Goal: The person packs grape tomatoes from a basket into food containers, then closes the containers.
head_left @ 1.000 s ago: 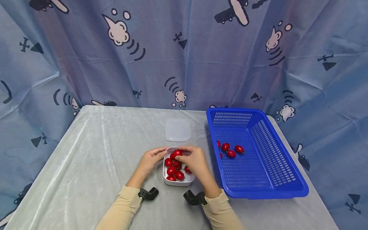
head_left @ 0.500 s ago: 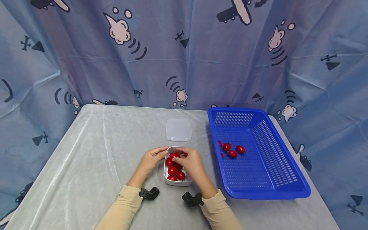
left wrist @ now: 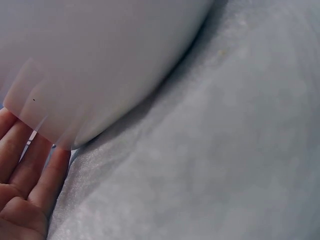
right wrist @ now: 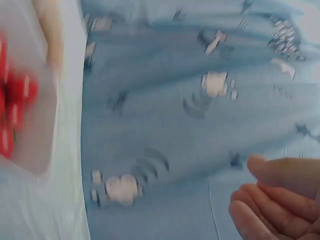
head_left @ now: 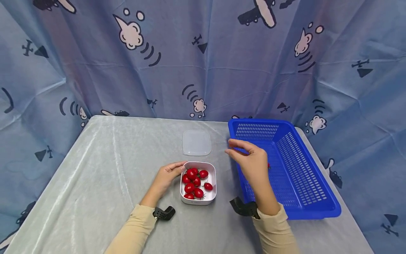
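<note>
A white square container stands on the table with several small red tomatoes in it. My left hand rests at its back left corner. In the left wrist view the fingers lie nearly straight against the container's outer wall. Over the left side of a blue basket hovers my right hand. Its thumb and fingers are apart with nothing between them, as the right wrist view also shows. The hand hides most of the basket's tomatoes; a bit of one tomato shows beside it.
A clear, square lid lies flat behind the container. The basket takes up the right side of the pale cloth-covered table. Behind the table hangs a blue printed curtain.
My right hand has left the tomatoes in the container and moved right, over the basket. A tomato now shows at the container's back right. The left hand has stayed at the container.
</note>
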Tool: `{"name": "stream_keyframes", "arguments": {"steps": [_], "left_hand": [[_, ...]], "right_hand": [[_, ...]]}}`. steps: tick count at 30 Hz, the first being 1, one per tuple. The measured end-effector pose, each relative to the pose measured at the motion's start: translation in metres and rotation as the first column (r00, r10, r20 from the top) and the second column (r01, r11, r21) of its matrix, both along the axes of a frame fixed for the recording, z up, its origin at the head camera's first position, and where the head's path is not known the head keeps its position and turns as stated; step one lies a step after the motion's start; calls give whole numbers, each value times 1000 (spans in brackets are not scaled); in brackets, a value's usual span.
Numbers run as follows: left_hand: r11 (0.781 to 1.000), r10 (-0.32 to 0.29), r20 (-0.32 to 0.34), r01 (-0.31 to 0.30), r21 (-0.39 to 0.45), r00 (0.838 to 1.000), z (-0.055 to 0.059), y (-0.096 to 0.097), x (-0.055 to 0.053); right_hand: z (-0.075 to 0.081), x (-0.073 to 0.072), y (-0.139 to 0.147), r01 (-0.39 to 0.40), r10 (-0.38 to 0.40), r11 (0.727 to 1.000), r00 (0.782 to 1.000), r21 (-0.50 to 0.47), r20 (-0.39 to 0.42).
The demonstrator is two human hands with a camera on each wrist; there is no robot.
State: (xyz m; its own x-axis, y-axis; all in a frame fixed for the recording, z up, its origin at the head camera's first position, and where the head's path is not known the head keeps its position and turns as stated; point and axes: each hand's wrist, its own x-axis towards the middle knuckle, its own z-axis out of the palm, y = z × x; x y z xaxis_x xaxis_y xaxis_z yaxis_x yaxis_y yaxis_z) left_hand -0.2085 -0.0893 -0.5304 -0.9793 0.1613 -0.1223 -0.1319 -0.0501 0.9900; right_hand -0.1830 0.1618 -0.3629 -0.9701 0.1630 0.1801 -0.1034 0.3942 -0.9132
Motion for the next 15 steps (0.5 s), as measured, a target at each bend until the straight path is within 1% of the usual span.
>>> {"name": "stream_keyframes", "arguments": {"steps": [3,5,7,9,11,13,15], "left_hand": [[1000,9,-6,-9,8,1000,-3,1,-1],[1000,8,-11,-8,14,1000,-3,1,-1],[1000,6,-12,-5,20,1000,-3,2,-1],[1000,0,-15,0,18,1000,-2,2,-1],[1000,3,-8,-3,20,1000,-2,2,0],[1000,12,0,-12,22,1000,-1,2,0],[1000,14,7,-14,24,1000,0,2,0]], "right_hand": [[3,-13,24,24,-29,998,995,54,94],[2,-25,44,14,-32,994,985,105,168],[-2,-36,65,-9,-25,989,974,150,223],[-10,-46,87,-52,-3,979,963,198,270],[-21,-54,108,-106,34,971,948,215,316],[-33,-60,125,-156,68,966,924,208,376],[-44,-64,140,-181,84,965,900,191,428]]}}
